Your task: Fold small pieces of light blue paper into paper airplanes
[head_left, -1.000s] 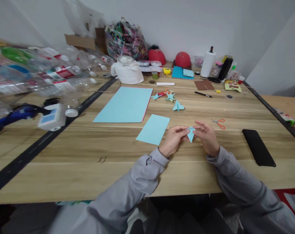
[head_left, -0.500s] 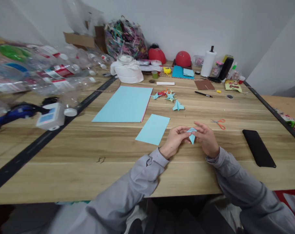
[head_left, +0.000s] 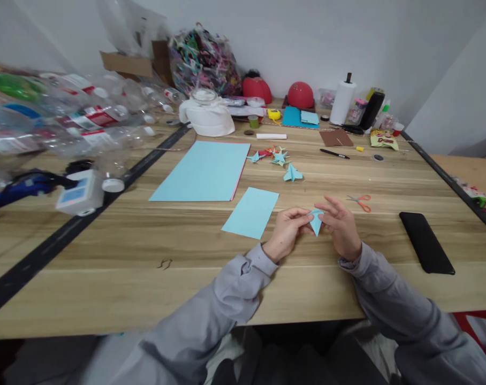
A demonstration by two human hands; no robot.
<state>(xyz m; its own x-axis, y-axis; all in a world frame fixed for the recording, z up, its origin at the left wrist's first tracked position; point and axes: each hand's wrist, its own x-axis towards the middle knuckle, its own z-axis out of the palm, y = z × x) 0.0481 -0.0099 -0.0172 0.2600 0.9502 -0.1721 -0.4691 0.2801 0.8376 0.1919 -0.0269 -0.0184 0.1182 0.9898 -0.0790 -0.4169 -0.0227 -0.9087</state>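
Observation:
Between my two hands is a small folded piece of light-blue paper [head_left: 316,222], its point facing down toward me. My left hand [head_left: 287,229] pinches its left edge between thumb and fingers. At the right edge, the thumb of my right hand [head_left: 341,227] presses on the paper, with some of its fingers raised above. To the left of my hands a light-blue paper sheet [head_left: 251,213] lies flat. Beyond my hands sits a folded blue paper plane [head_left: 293,173], and behind it several small folded paper figures [head_left: 279,156] are bunched together.
Orange-handled scissors [head_left: 361,203] and a black phone [head_left: 426,243] lie to the right. A large blue paper stack [head_left: 203,171] is at left, with plastic bottles [head_left: 86,115] past the dark strip. A pen [head_left: 334,154] and brown paper [head_left: 336,138] lie farther back.
The upper fingers of my right hand have lifted slightly off the folded paper, so more of it shows. My left hand keeps its hold. The view has shifted a little.

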